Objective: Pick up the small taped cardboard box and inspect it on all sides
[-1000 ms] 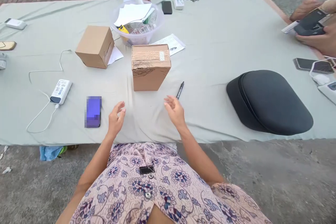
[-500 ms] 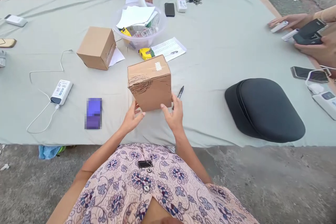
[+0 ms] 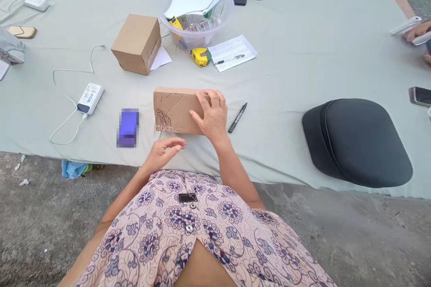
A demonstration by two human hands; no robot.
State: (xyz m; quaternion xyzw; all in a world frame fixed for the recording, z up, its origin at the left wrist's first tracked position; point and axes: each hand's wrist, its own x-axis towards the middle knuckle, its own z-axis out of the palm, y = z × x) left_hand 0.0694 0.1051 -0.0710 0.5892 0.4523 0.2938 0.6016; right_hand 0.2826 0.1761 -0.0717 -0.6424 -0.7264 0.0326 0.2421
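Note:
A brown cardboard box [image 3: 178,110] with black pen scribbles on its left part lies on the cloth-covered table in front of me. Over its right end is my right hand [image 3: 213,114], the thumb against the face toward me and the fingers bent at the upper edge. Just short of the box's near edge, my left hand [image 3: 163,152] hovers apart from it, loosely open with nothing in it. A black marker [image 3: 237,117] lies to the right of the box, close to my right hand.
Behind are a second cardboard box [image 3: 138,42], a yellow tape measure [image 3: 201,57], a printed sheet [image 3: 232,54] with a pen, and a plastic basin [image 3: 198,38]. Left: a blurred purple item [image 3: 128,128] and a white power bank [image 3: 90,98]. Right: a black padded object [image 3: 360,141]. Other people's hands show at the far edges.
The cardboard box has been tipped over, so another scribbled face shows. My right hand has shifted from its lower right corner onto its right end. My left hand has come away from it.

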